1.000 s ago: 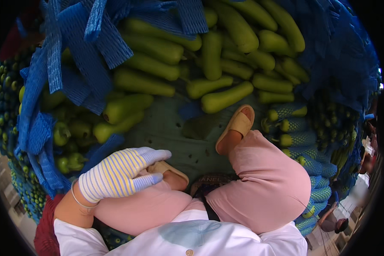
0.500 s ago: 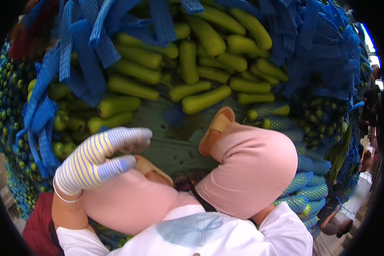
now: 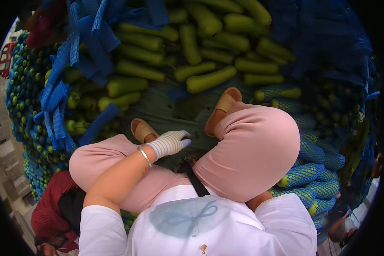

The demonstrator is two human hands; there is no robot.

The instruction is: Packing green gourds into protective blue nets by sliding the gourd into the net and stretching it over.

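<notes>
My left hand (image 3: 168, 144), in a white glove with pale yellow and blue stripes, is above the green ground sheet (image 3: 158, 112) between my legs. Its fingers are bent, with a small gap between the fingertips and the thumb; I see nothing in them. A tan slipper (image 3: 146, 130) is just beyond this hand, and a black strap (image 3: 195, 179) crosses my lap nearby. My right forearm (image 3: 260, 199) passes behind my bent right leg, which hides my right hand. Loose long green gourds (image 3: 211, 80) lie past my feet.
Blue mesh sleeves (image 3: 55, 104) hang at the far left, and one blue mesh piece (image 3: 100, 123) lies on gourds. Gourds in blue netting (image 3: 303, 175) are stacked by my right knee. A person in dark red (image 3: 57, 205) is at the lower left, another person (image 3: 338, 226) lower right.
My left hand has moved right, from over my left knee to between my legs. The blue mesh piece beyond that knee now shows more fully. My view has shifted slightly.
</notes>
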